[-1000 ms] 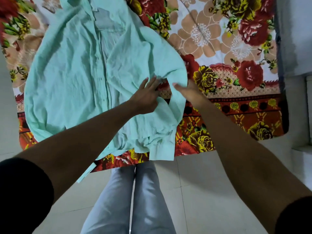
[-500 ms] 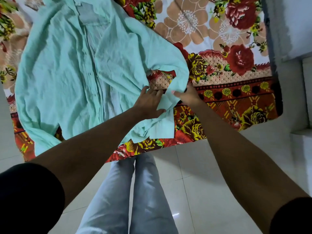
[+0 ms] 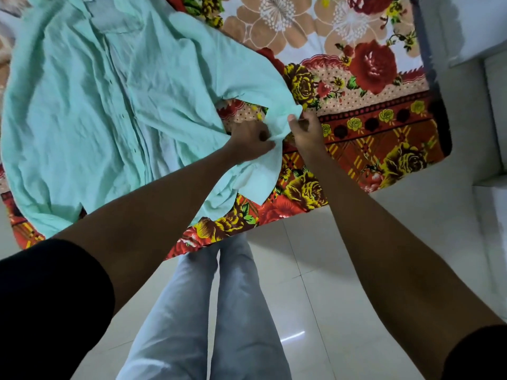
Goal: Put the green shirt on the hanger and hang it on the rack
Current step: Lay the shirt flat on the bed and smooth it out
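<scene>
Near the front edge of the bed (image 3: 365, 160), the green shirt (image 3: 90, 105) lies spread open, front up, on the floral bedsheet; its long axis runs from the collar at the far edge toward the person. Its near sleeve (image 3: 263, 171) trails to the front edge. The left hand (image 3: 251, 141) is closed on bunched sleeve fabric. The right hand (image 3: 306, 130) pinches the sleeve fold between thumb and fingertips, just beside the left. Both hands work the same sleeve; the shirt body lies to their left and beyond. No hanger or rack is visible. Judged from this, the shirt is being straightened, and the collar lies well beyond either hand.
</scene>
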